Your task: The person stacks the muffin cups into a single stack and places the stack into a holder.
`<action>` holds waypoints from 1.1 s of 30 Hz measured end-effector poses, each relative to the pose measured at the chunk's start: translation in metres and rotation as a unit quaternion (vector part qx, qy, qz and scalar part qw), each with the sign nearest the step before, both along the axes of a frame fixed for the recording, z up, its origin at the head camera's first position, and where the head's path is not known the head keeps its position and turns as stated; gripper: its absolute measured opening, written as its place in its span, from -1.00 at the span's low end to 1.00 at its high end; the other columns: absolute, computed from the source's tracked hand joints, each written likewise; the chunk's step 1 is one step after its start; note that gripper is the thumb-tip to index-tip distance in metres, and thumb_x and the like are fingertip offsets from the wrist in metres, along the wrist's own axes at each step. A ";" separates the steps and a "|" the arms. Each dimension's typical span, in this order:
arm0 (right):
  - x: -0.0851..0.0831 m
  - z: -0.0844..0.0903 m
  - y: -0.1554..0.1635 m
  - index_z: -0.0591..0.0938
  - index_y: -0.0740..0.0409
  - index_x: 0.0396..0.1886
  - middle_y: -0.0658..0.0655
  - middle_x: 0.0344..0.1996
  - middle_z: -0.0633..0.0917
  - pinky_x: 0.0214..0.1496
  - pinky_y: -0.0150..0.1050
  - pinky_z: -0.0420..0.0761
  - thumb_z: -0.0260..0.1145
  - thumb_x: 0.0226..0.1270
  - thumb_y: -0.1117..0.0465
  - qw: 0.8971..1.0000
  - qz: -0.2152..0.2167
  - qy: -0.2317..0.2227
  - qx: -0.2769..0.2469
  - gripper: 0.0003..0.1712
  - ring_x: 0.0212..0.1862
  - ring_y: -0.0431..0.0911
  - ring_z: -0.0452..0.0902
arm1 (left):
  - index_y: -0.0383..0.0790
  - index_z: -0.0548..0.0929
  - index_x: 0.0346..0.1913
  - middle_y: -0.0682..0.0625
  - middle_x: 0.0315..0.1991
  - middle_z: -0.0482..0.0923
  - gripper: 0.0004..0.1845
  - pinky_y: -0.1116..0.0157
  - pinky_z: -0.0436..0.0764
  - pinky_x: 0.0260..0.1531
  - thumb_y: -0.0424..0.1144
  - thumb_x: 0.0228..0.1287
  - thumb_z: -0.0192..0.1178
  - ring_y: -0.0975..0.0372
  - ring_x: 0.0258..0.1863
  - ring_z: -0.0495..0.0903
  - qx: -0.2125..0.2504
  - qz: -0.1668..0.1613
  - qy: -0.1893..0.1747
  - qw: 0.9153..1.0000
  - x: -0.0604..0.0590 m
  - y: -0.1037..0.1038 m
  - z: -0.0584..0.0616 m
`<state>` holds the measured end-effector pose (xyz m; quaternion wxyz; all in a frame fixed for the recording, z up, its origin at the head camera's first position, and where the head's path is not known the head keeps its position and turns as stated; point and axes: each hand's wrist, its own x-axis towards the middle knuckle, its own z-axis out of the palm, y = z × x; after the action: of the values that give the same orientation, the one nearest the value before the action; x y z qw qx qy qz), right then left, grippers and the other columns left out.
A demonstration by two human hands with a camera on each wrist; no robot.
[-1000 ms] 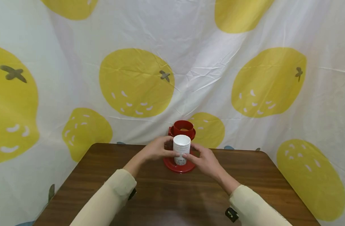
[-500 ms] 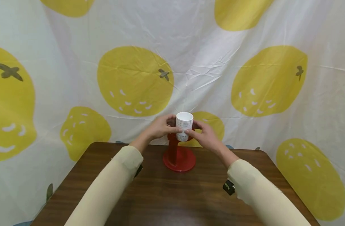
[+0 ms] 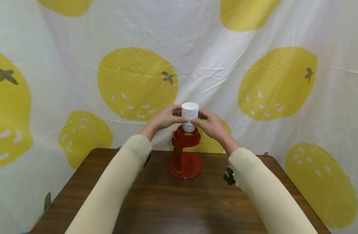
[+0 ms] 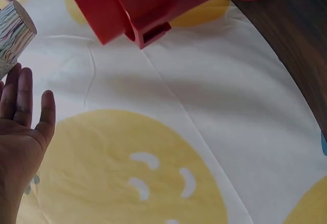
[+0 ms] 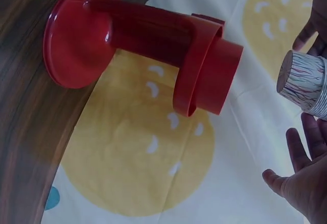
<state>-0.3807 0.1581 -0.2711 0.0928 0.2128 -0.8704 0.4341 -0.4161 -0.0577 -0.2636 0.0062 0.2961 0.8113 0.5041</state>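
A nested stack of white paper cups point(image 3: 189, 113) stands upright in the air, mouths up, with coloured streaks on the lowest cup. My left hand point(image 3: 167, 117) grips it from the left and my right hand point(image 3: 212, 126) from the right, both thumbs on the near side. Beneath the stack is a red cup holder point(image 3: 186, 139), a ring on a post with a round base. In the right wrist view a gap shows between the cup bottom point(image 5: 294, 73) and the open top of the red holder point(image 5: 219, 76). The left wrist view catches only part of the stack point(image 4: 15, 32).
The holder's round base rests on a dark wooden table point(image 3: 179, 201) near its back edge. A white cloth point(image 3: 208, 81) printed with yellow lemons hangs right behind. Each cream sleeve has a small black device point(image 3: 229, 176) at the wrist.
Both hands have lifted the cup stack from in front of the holder's base, up past its ring, to above its open top. The red holder has stayed in place.
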 end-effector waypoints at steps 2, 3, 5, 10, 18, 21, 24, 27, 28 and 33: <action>-0.004 0.000 -0.001 0.45 0.16 0.39 0.21 0.21 0.59 0.25 0.09 0.43 0.31 0.41 -0.04 1.000 -0.001 -0.003 0.001 -0.34 0.30 0.12 0.41 | -0.37 0.48 0.22 -0.24 0.06 0.62 -0.50 0.11 0.52 0.10 -0.27 0.29 0.35 0.04 0.07 0.58 -0.003 0.007 0.003 1.000 -0.004 0.000 0.000; -0.007 0.000 -0.001 0.45 0.16 0.39 0.21 0.22 0.58 0.25 0.09 0.43 0.31 0.41 -0.04 1.000 -0.001 -0.006 0.000 -0.34 0.30 0.12 0.40 | -0.37 0.48 0.22 -0.23 0.06 0.62 -0.50 0.11 0.52 0.10 -0.27 0.29 0.35 0.04 0.07 0.58 -0.005 0.011 0.005 1.000 -0.005 0.000 0.000; -0.012 -0.001 0.000 0.45 0.16 0.39 0.22 0.23 0.57 0.24 0.07 0.43 0.30 0.41 -0.03 1.000 -0.004 -0.012 -0.002 -0.35 0.30 0.11 0.40 | -0.36 0.48 0.22 -0.23 0.06 0.62 -0.50 0.12 0.51 0.11 -0.26 0.29 0.34 0.05 0.08 0.58 -0.009 0.013 0.006 1.000 -0.008 0.002 0.000; -0.022 -0.002 0.002 0.46 0.17 0.38 0.24 0.24 0.55 0.13 0.06 0.50 0.32 0.41 0.00 1.000 -0.016 -0.024 -0.006 -0.36 0.28 0.11 0.41 | -0.37 0.49 0.22 -0.24 0.09 0.61 -0.52 0.13 0.49 0.14 -0.27 0.32 0.31 0.04 0.10 0.57 -0.005 0.009 0.002 1.000 -0.016 0.007 -0.004; -0.035 -0.012 -0.004 0.49 0.18 0.34 0.20 0.21 0.58 0.15 0.04 0.50 0.34 0.39 0.04 0.999 -0.017 -0.027 -0.013 -0.40 0.26 0.08 0.42 | -0.29 0.53 0.22 -0.18 0.07 0.61 -0.53 0.12 0.50 0.12 -0.22 0.31 0.34 0.06 0.10 0.56 -0.009 0.044 0.003 0.999 -0.025 0.005 -0.017; -0.038 -0.017 -0.006 0.48 0.21 0.34 0.23 0.20 0.58 0.20 0.03 0.47 0.34 0.40 0.07 1.000 -0.014 -0.022 -0.014 -0.40 0.26 0.10 0.43 | -0.25 0.56 0.21 -0.16 0.02 0.63 -0.53 0.12 0.51 0.09 -0.17 0.29 0.35 0.06 0.06 0.58 -0.025 0.060 0.008 0.998 -0.027 0.004 -0.022; -0.039 -0.022 -0.007 0.46 0.24 0.36 0.25 0.21 0.57 0.23 0.04 0.46 0.31 0.42 0.09 1.000 -0.011 -0.020 -0.007 -0.41 0.27 0.12 0.42 | -0.23 0.58 0.20 -0.15 0.00 0.65 -0.54 0.11 0.52 0.07 -0.15 0.29 0.36 0.07 0.03 0.59 -0.034 0.070 0.008 0.997 -0.029 0.005 -0.027; -0.040 -0.027 -0.007 0.46 0.28 0.35 0.29 0.20 0.58 0.22 0.05 0.47 0.28 0.44 0.09 1.000 -0.014 -0.019 0.002 -0.41 0.25 0.15 0.44 | -0.23 0.59 0.20 -0.16 0.01 0.65 -0.54 0.13 0.53 0.06 -0.16 0.29 0.36 0.08 0.04 0.60 -0.039 0.072 0.002 0.997 -0.032 0.008 -0.031; -0.040 -0.028 -0.007 0.47 0.30 0.34 0.30 0.19 0.58 0.22 0.05 0.47 0.27 0.44 0.09 1.000 -0.017 -0.019 0.005 -0.42 0.24 0.15 0.45 | -0.24 0.59 0.20 -0.15 0.02 0.65 -0.54 0.14 0.53 0.07 -0.17 0.29 0.36 0.08 0.04 0.60 -0.041 0.072 0.001 0.997 -0.033 0.009 -0.033; -0.041 -0.035 -0.004 0.49 0.32 0.31 0.32 0.17 0.59 0.21 0.05 0.47 0.25 0.45 0.06 0.999 -0.029 -0.016 0.012 -0.42 0.23 0.16 0.45 | -0.26 0.58 0.19 -0.16 0.00 0.66 -0.53 0.15 0.55 0.02 -0.18 0.27 0.37 0.07 0.02 0.60 -0.049 0.084 -0.003 0.995 -0.035 0.014 -0.039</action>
<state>-0.4222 0.1538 -0.3059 0.0886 0.1820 -0.8828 0.4239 -0.4509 -0.0436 -0.3022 -0.0195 0.2253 0.8567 0.4636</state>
